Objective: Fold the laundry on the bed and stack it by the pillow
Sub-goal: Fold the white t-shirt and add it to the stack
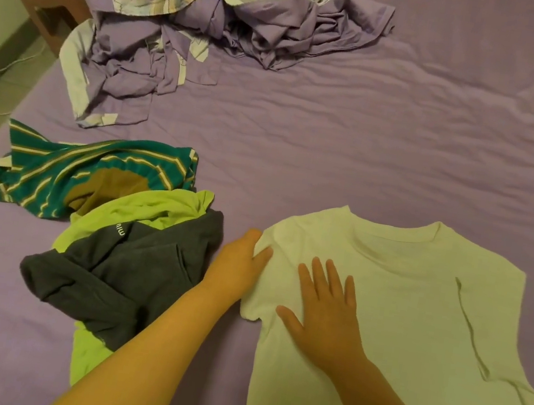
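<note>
**White T-shirt: sleeve fold under way**

The white T-shirt (398, 308) is lying flat on the purple bed (407, 136), neckline pointing away from the person. The right hand (322, 311) is pressing flat on the chest area, fingers straight, grasping nothing. The left hand (243, 261) is pinching the sleeve edge. Judged: first fold starting; next, that sleeve is needing to come inward over the body. The unfolded pile (108, 234) is waiting just beside it. No pillow is showing.
</note>
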`<act>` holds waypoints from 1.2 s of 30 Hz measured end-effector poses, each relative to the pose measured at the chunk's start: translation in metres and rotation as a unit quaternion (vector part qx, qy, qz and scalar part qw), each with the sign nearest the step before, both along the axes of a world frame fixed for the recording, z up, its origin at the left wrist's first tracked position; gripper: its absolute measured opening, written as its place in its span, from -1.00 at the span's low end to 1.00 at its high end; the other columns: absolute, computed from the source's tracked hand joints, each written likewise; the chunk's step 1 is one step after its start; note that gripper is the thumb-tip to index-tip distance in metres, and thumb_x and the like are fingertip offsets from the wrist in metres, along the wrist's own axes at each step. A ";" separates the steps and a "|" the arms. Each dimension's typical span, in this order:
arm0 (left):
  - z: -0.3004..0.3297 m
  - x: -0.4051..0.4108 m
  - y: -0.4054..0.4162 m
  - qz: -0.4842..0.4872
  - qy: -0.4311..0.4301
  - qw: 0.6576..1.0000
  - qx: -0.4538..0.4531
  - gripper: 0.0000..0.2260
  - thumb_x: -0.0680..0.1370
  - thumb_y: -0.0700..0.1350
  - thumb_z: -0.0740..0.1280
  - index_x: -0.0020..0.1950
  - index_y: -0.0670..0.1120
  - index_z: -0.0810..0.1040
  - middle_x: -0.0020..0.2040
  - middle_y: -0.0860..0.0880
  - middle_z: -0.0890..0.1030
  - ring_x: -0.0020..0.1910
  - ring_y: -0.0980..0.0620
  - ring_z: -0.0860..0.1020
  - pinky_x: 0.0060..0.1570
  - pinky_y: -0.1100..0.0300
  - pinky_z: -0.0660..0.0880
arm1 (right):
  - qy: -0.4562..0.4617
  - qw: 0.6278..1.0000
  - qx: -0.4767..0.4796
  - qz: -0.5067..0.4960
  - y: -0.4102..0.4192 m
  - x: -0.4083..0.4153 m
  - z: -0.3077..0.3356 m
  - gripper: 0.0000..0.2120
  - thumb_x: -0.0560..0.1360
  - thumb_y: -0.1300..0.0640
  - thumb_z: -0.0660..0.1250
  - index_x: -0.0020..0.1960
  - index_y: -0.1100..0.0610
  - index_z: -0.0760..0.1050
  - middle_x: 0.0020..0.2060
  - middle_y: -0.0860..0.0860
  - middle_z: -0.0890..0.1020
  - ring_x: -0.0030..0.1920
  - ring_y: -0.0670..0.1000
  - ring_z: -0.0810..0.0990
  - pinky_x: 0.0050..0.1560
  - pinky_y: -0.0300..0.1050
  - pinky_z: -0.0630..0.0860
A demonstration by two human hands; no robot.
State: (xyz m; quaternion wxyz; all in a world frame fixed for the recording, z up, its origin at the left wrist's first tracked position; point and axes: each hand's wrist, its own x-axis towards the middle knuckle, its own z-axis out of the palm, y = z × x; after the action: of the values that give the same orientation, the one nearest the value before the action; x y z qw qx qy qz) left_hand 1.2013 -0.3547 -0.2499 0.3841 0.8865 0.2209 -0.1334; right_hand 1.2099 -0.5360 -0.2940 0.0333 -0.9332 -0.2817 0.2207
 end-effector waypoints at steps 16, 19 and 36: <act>-0.003 0.005 -0.061 -0.003 -0.085 0.993 -0.083 -0.69 0.60 -0.26 0.19 0.33 -0.09 0.47 0.20 -0.06 0.54 0.09 0.08 0.52 0.12 0.38 0.42 | -0.010 0.993 0.081 -0.082 -0.077 -0.016 0.013 -0.26 0.56 -0.26 -0.30 0.40 0.13 0.38 0.41 0.13 0.37 0.44 0.18 0.28 0.41 0.15 0.11; -0.028 -0.007 -0.070 -0.204 -0.090 0.956 0.189 -0.57 0.62 -0.16 0.17 0.50 0.01 0.25 0.53 -0.04 0.19 0.48 -0.07 0.15 0.44 0.13 0.07 | -0.035 0.997 0.037 -0.067 -0.090 -0.024 0.013 -0.34 0.61 -0.18 -0.23 0.33 0.15 0.47 0.33 0.16 0.47 0.35 0.25 0.40 0.32 0.27 0.26; -0.024 -0.076 -0.170 -0.255 0.064 0.912 0.314 -0.48 0.65 0.10 -0.02 0.56 -0.08 -0.01 0.57 -0.16 -0.05 0.53 -0.20 -0.15 0.43 -0.24 -0.23 | 0.022 0.997 -0.046 0.063 -0.149 -0.064 0.014 -0.39 0.60 -0.21 -0.06 0.55 0.01 -0.12 0.54 0.10 -0.14 0.52 0.15 -0.24 0.47 0.15 -0.24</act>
State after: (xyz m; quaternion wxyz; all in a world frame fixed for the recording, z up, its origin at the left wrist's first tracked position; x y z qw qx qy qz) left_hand 1.1254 -0.5249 -0.2737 0.0236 0.9772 0.0415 -0.2068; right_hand 1.1460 -0.6854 -0.2805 -0.0176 -0.9089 -0.3289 0.2557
